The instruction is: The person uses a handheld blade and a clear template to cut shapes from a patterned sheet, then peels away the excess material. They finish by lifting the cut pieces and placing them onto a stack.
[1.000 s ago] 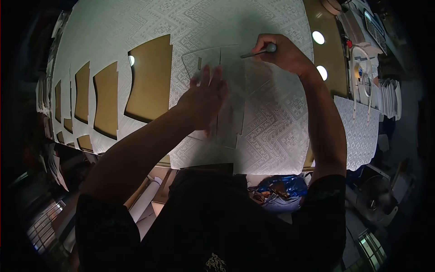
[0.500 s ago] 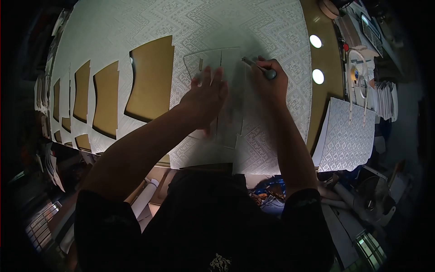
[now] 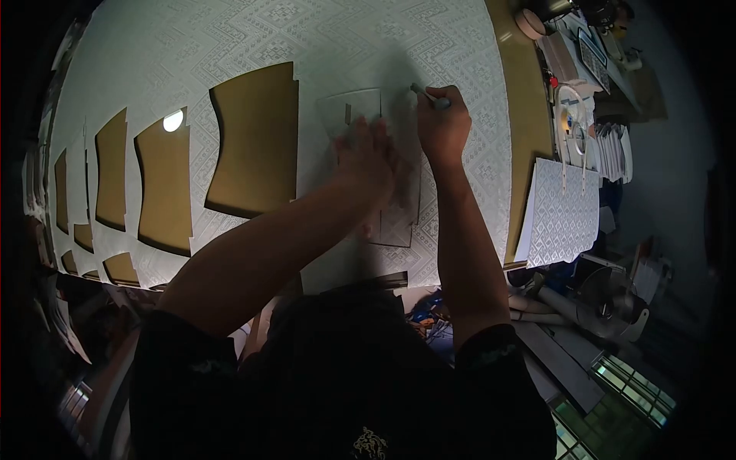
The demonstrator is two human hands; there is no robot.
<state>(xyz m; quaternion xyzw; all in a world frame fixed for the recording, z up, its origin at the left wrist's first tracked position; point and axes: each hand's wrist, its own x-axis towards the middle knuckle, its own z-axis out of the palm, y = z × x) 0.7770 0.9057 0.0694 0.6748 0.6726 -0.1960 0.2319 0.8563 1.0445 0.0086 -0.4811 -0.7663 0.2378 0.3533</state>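
Observation:
My left hand (image 3: pixel 366 157) lies on a clear pattern template (image 3: pixel 349 107), fingers stretched out and slightly blurred over it. The template rests on pale patterned sheet material (image 3: pixel 471 192), with thin dark lines showing around it. To the right, my right hand (image 3: pixel 445 126) is closed around a grey-handled tool (image 3: pixel 441 102), shaped like a small cutter. Its narrow tip points up and left, over the sheet beyond the template's upper right side.
Left of my hands, the sheet has several curved cut-outs (image 3: pixel 257 142) showing the brown tabletop. A white patterned bag (image 3: pixel 563 211) with handles sits at the table's right edge, near a stack of papers (image 3: pixel 613 153). A fan (image 3: pixel 609 303) stands at lower right.
The view has turned slightly, shifting the table's contents left. My right hand has lifted its wrist away from the template's side, still gripping the tool. My left hand stays on the template.

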